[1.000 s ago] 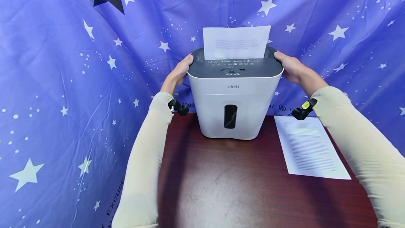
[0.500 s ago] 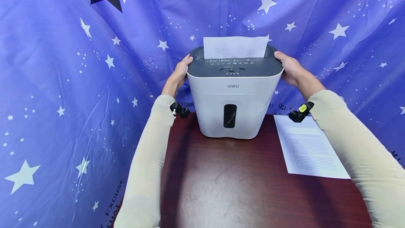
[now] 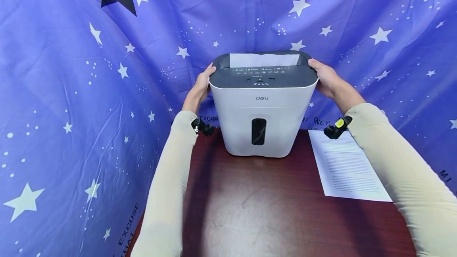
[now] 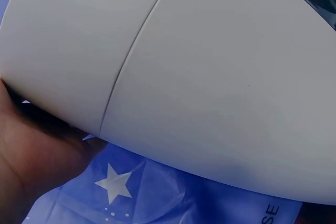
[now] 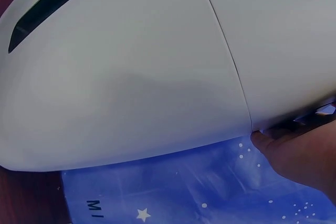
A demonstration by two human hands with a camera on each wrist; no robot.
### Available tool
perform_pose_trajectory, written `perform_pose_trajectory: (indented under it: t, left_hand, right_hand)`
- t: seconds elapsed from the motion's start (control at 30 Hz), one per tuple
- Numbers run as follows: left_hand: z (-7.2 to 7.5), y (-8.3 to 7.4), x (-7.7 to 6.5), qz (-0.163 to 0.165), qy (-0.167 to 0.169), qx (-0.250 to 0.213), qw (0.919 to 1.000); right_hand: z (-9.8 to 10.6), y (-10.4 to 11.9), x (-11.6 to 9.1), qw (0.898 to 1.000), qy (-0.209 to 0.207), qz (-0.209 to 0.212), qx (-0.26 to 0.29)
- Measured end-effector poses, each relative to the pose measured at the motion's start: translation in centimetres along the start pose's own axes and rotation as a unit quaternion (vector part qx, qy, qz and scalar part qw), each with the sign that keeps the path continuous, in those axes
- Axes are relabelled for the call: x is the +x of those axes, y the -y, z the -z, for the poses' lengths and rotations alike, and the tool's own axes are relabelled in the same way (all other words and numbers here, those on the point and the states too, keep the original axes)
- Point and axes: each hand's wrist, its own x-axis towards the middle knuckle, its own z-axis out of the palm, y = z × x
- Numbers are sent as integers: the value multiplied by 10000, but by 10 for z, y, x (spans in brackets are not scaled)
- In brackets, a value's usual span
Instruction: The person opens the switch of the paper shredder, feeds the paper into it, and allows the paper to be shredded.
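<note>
A white paper shredder (image 3: pixel 235 126) with a dark grey top stands upright on the table, a dark window in its front. From its slot rises a short strip of white paper (image 3: pixel 264 60). My left hand (image 3: pixel 202 82) grips the shredder's upper left side, thumb at the top's rim; its other fingers are mostly hidden. On the upper right side my right hand (image 3: pixel 330 80) grips the shredder the same way, thumb on the rim. Both wrist views show the white body close up, with the left hand (image 4: pixel 42 156) and right hand (image 5: pixel 304 153) at its edge.
A printed sheet of paper (image 3: pixel 351 165) lies on the dark red-brown table (image 3: pixel 271 205) to the right of the shredder, partly under my right forearm. A blue curtain (image 3: pixel 71 102) with stars hangs behind and to the left.
The paper has sunk steadily into the shredder's slot, from a tall piece to a low strip. Both hands have stayed on the shredder's sides; the head view has shifted slightly.
</note>
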Motion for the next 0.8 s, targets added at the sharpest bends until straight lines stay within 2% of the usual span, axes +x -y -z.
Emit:
perform_pose_trajectory:
  t: [0.5, 0.8]
  left_hand:
    - [1, 8, 3, -369, 147, -115, 9991]
    - [1, 7, 2, -409, 140, -65, 9990]
  right_hand:
    - [0, -3, -1, 9999, 27, 2, 158]
    - [-2, -2, -2, 9998, -11, -70, 174]
